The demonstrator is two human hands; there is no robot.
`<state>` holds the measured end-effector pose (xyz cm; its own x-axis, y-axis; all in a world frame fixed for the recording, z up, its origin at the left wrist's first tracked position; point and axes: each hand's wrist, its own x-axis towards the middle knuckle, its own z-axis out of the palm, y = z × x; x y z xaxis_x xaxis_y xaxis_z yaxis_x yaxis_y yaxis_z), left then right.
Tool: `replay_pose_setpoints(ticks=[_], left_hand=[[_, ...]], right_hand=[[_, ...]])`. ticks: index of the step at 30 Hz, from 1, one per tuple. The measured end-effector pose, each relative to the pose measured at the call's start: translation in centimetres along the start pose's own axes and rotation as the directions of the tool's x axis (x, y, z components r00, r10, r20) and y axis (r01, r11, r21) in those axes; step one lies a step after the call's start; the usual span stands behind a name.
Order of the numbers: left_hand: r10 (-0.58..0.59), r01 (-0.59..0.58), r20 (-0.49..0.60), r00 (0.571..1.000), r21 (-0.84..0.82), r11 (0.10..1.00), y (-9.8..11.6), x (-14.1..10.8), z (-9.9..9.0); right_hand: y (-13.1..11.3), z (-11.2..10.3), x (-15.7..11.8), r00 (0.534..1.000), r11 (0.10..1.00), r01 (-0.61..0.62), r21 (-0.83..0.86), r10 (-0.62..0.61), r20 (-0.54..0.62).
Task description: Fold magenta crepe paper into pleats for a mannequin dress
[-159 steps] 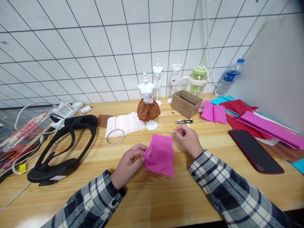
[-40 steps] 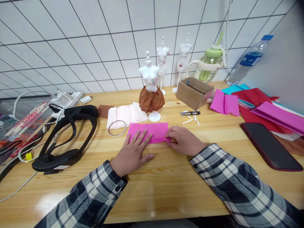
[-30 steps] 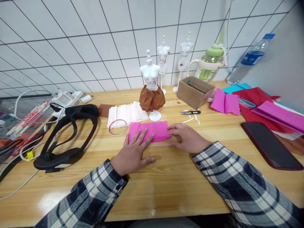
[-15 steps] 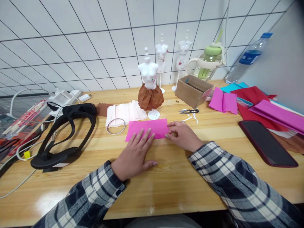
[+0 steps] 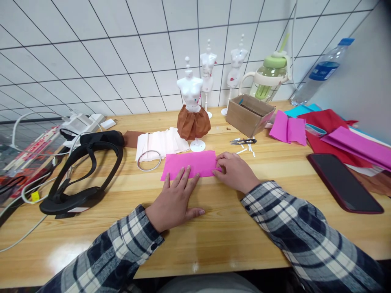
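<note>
A pink paper rectangle (image 5: 195, 160) lies flat on the wooden table (image 5: 195, 244). Spread over its lower edge, my left hand (image 5: 175, 199) presses it with the fingertips. My right hand (image 5: 235, 171) pinches the paper's right end between thumb and bent fingers. Just behind stands a small white mannequin (image 5: 190, 91) wearing a brown gathered skirt (image 5: 193, 123). To the left, a thin ring (image 5: 149, 169) overlaps a pleated pale pink sheet (image 5: 165, 142).
Black snips (image 5: 243, 141) lie among white scraps at centre right. Behind are a cardboard box (image 5: 249, 116), two more mannequins and a green-lidded jug (image 5: 270, 75). A phone (image 5: 343, 183) and coloured papers lie right; a black headset (image 5: 82, 175) and cables, left.
The fingers of my left hand have shifted slightly down and left on the paper. My right hand's fingers have drawn closer together at the right end. The camera view has shifted slightly.
</note>
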<state>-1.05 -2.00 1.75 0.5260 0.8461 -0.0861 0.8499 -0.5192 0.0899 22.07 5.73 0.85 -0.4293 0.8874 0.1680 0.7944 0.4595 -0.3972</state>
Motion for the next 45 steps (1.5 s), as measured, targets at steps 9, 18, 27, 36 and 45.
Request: replay_pose_setpoints(ticks=[9, 18, 27, 36, 45], left_hand=[[-0.013, 0.014, 0.019, 1.000, -0.016, 1.000, 0.1, 0.1, -0.3], [-0.034, 0.035, 0.044, 0.998, -0.024, 0.999, 0.1, 0.1, -0.4], [0.021, -0.014, 0.060, 0.998, -0.117, 0.993, -0.7, 0.2, -1.2], [0.146, -0.177, -0.114, 0.983, -0.342, 0.923, -0.9, 0.5, -2.3], [-0.340, 0.309, -0.259, 0.904, -0.154, 0.939, -3.6, 1.0, -1.5]], right_hand=[[1.2, 0.5, 0.0, 0.986, 0.982, -0.070, 0.173, 0.094, -0.140], [-0.3, 0.7, -0.5, 0.990, 0.994, -0.109, -0.017, 0.107, -0.089], [2.7, -0.9, -0.3, 0.982, 0.994, -0.079, 0.073, 0.090, -0.166], [-2.1, -1.5, -1.1, 0.919, 0.947, 0.303, 0.107, -0.320, 0.230], [-5.3, -0.3, -3.3, 0.906, 0.928, 0.263, 0.264, -0.332, 0.262]])
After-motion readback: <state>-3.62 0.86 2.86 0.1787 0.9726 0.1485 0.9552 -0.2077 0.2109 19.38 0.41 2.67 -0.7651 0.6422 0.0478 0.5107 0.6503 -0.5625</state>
